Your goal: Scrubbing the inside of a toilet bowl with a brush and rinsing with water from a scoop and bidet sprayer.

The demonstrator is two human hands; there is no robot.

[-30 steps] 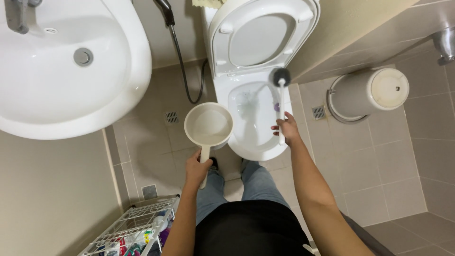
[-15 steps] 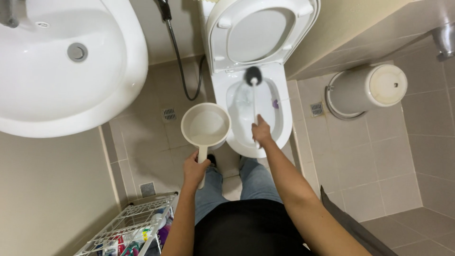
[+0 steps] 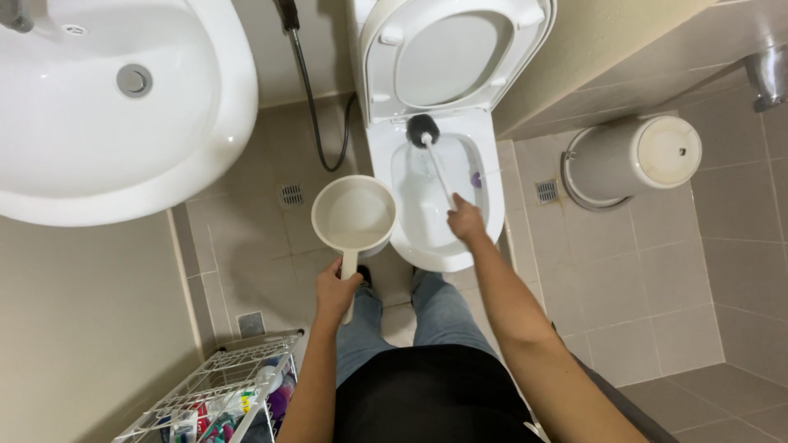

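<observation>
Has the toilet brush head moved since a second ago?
Yes. The brush head has gone from the bowl's right rim to the back of the toilet bowl, just under the raised seat, with the right hand following.

White toilet brush (image 3: pixel 432 160), dark round head pressed at the rear rim of the toilet bowl (image 3: pixel 410 238), thin handle slanting back. Cream water dipper (image 3: pixel 354 220), round, mouth up, held level just left of the bowl.

A toilet brush (image 3: pixel 428 148) is gripped by the right hand (image 3: pixel 466 221), its head ahead of the fingers at the back of the toilet bowl (image 3: pixel 410 238). A dipper (image 3: pixel 355 217) is held just beyond the left hand (image 3: pixel 335 291), left of the bowl. A bin (image 3: pixel 628 160) is seen well right of the right fingers.
</observation>
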